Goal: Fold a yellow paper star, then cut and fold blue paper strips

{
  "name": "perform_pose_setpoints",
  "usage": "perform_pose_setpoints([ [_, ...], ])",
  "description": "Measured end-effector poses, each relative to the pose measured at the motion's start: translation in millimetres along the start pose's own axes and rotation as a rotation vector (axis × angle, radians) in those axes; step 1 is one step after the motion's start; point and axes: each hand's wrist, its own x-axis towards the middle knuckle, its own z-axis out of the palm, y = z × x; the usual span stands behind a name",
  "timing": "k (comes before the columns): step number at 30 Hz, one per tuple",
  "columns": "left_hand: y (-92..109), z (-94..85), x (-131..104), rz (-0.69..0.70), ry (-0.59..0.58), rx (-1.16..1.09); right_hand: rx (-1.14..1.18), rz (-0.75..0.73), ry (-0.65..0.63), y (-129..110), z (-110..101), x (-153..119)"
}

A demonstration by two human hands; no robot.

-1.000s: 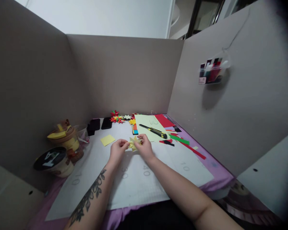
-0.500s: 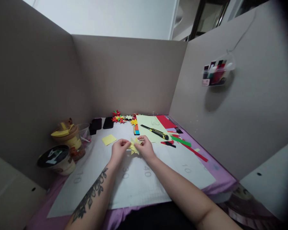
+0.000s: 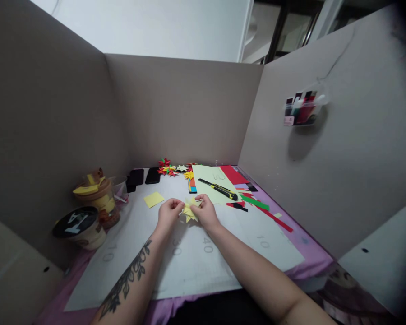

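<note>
A pale yellow folded paper star point(image 3: 190, 212) is held up between both hands, just above the white sheet. My left hand point(image 3: 169, 214) pinches its left side between thumb and fingers. From the right, my right hand point(image 3: 206, 211) grips the star's other side, its thumb lying on the front. Several of the star's points stick out between the hands, mostly downward. A square yellow paper piece point(image 3: 154, 199) lies to the left of my left hand. Beyond my right hand a black and yellow utility knife point(image 3: 218, 189) rests on a pale green paper sheet point(image 3: 205, 174).
Folded paper stars point(image 3: 168, 169) are heaped at the back, beside a dark phone point(image 3: 152, 175). Cups and pots, one a lidded tub point(image 3: 79, 227), stand at left. Cut paper strips point(image 3: 255, 201) lie at right. A clear plastic holder point(image 3: 302, 108) hangs on the right wall.
The view has tilted slightly, so the scene sits a little lower. Both hands keep their grip on the star, which has turned slightly.
</note>
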Motion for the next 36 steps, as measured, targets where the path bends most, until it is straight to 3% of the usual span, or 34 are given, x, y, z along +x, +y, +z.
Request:
perform_pose_setpoints([
  [11,-1.4,-0.4,1.6,-0.026,0.029,-0.067,0.207,0.046,-0.01,-7.5,3.2,-1.6],
  [19,-5.5,1.2,4.9,-0.039,0.046,-0.122,0.168,0.045,-0.057,-3.2,0.6,-0.4],
  [26,-2.0,1.4,2.5,0.003,0.055,-0.036,0.128,0.06,-0.069,-1.7,-1.6,1.0],
  [33,-1.2,3.2,3.1,0.033,0.04,0.003,0.112,0.032,-0.048,-2.8,0.6,0.4],
  [36,-4.6,6.6,5.7,0.089,0.054,-0.087,0.11,0.021,-0.021,-3.8,2.9,-0.9],
])
